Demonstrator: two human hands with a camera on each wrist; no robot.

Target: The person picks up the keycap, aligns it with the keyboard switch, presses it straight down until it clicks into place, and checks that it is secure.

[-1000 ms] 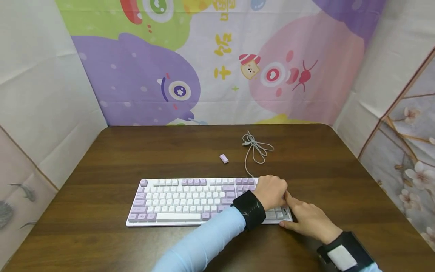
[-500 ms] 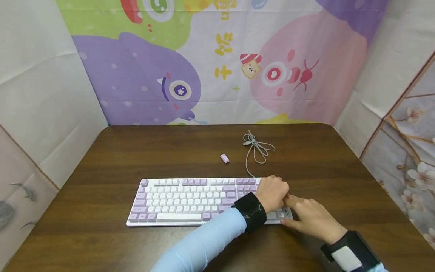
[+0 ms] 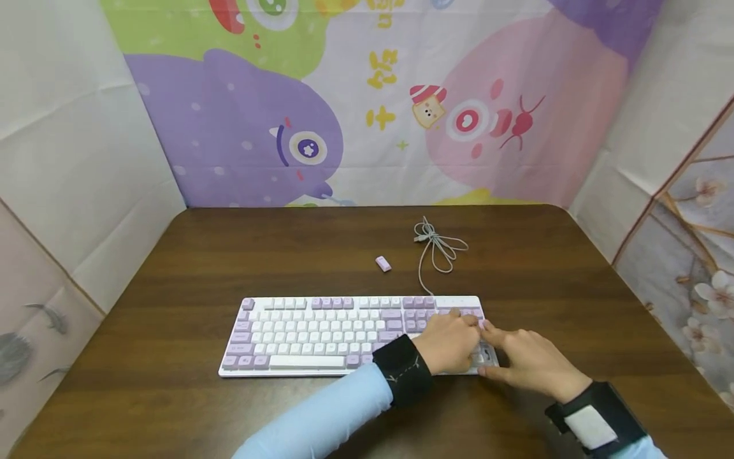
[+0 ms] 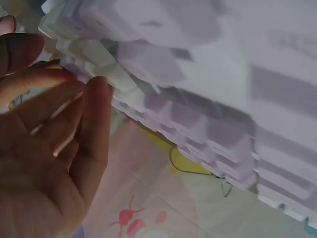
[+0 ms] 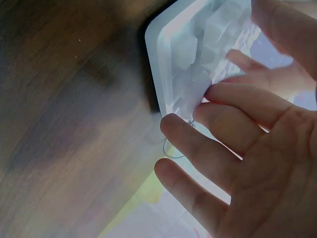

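A white and lilac keyboard (image 3: 321, 338) lies on the desk. My left hand (image 3: 453, 342) is over its number pad at the right end, hiding several keys. In the left wrist view, the fingertips (image 4: 96, 87) touch the sides of white and lilac keys. My right hand (image 3: 533, 363) sits at the keyboard's right edge, its index finger reaching the right-hand key column and its thumb at the front corner. The other fingers (image 5: 198, 148) spread past the edge in the right wrist view. A key position with a dark centre (image 3: 488, 354) shows beside the right hand.
Behind the keyboard lies a loose lilac keycap (image 3: 383, 263). The keyboard's grey cable (image 3: 441, 245) is bundled at the back. The wooden desk (image 3: 275, 248) is bordered by white side panels and a cartoon-print cloth (image 3: 378, 172).
My left hand has shifted left and toward me, uncovering the keyboard's back right corner, and its fingers have straightened. The right hand stays at the right edge. The head view has tilted slightly.
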